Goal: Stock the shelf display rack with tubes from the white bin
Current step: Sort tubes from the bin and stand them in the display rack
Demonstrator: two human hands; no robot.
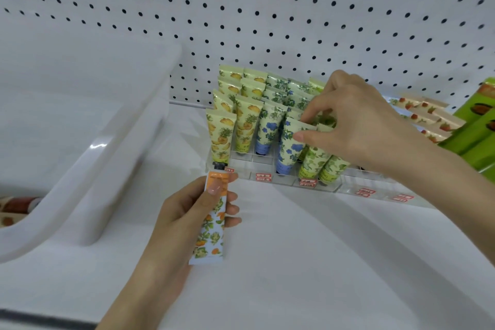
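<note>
From my remote seat I see the left hand [182,211] low in the middle. Its fingers [232,209] are curled round a slim orange-capped tube printed with orange fruit and green leaves [210,225], and the thumb is pressed on the cap end. That tube is held cap-up above the white shelf [308,262], just in front of the clear acrylic display rack [270,166].

The right hand [359,126] is over the rack. Its thumb and forefinger pinch the crimped top of a blue-flowered tube [288,149] standing cap-down in a front slot, tilted slightly. To its left stand rows of yellow pineapple-print tubes [220,134], and on its right, touching it, are green-leaf tubes [317,161]. Red price labels [263,177] line the rack's front edge.

The big white plastic bin [112,136] sits on the shelf left of the rack, with a few tubes blurred in its bottom corner. Behind everything is white pegboard [267,8].
</note>
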